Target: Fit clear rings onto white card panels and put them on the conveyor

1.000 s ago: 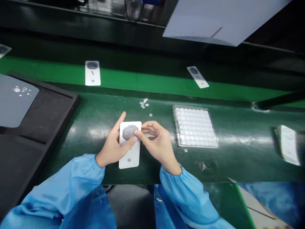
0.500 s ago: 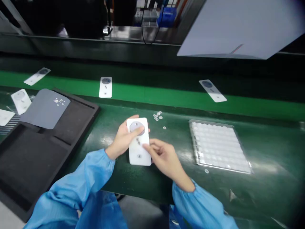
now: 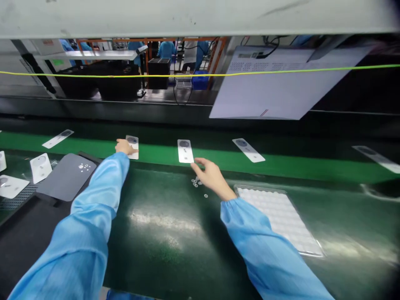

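My left hand [image 3: 124, 147] reaches out to a white phone back cover [image 3: 135, 155] on the green belt. The hand covers part of its left side, with the thumb lying across it and the other fingers at its left edge. My right hand [image 3: 211, 176] is held just right of a second cover [image 3: 185, 152], fingers apart and nothing in them. That cover lies flat, its round grey camera area at the far end. Below the right fingertips, several small white rings [image 3: 195, 182] lie on the green bench.
Further phone back covers [image 3: 248, 150] lie along the belt [image 3: 212, 156]. A clear tray [image 3: 278, 216] of white pieces rests at right. On the left are a black tray [image 3: 28, 246], a grey sheet [image 3: 64, 177] and loose covers [image 3: 41, 167]. A yellow-green cord [image 3: 175, 76] crosses overhead.
Both hands have moved forward from the bench to the belt. They no longer hold the cover between them. The left has gone to a cover on the belt, and the camera view has tilted up.
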`<state>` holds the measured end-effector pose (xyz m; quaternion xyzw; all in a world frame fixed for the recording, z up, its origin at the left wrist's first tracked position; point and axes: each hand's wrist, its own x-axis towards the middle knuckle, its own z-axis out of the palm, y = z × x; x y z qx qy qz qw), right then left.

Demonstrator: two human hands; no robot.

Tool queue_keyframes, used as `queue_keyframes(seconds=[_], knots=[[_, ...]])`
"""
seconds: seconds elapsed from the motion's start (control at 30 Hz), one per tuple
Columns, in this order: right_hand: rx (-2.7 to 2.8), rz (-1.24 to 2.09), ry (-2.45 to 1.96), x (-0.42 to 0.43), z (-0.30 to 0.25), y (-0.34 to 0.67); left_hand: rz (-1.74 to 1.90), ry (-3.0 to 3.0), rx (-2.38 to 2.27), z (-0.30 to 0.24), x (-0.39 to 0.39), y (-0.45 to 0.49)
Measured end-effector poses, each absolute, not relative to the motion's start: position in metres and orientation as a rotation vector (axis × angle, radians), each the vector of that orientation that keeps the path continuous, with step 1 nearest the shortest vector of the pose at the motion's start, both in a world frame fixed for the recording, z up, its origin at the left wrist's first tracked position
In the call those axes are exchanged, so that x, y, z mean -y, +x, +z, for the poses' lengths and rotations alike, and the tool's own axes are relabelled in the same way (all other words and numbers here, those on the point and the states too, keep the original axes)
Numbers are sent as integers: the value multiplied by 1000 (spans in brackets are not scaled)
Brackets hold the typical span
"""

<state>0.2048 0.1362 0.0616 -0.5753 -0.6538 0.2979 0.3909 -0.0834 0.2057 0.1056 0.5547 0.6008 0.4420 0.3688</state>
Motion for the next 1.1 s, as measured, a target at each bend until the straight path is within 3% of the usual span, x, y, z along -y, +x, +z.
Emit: queue_keyframes(seconds=[0.13,0.37,0.5,0.63,0.87,1.1], knots=[[1677,916,-1379,-102,49,192,1126,1375,-1383,105,-180,-61],[1518,1508,-1133,-7,28,187,1024,977,-958,41,-43,13],[1554,1535,-1276,42,6,197,1026,698,-939,30,-16,25],[1605,1404,-1335,58,4,198,1000,580,-1003,27,-21,30],[1767,504,-1252,39,39,192,961,802,-1060,16,-17,32],[2038,235,-1210,14,31,188,921,1082,-1013,4,-14,24]])
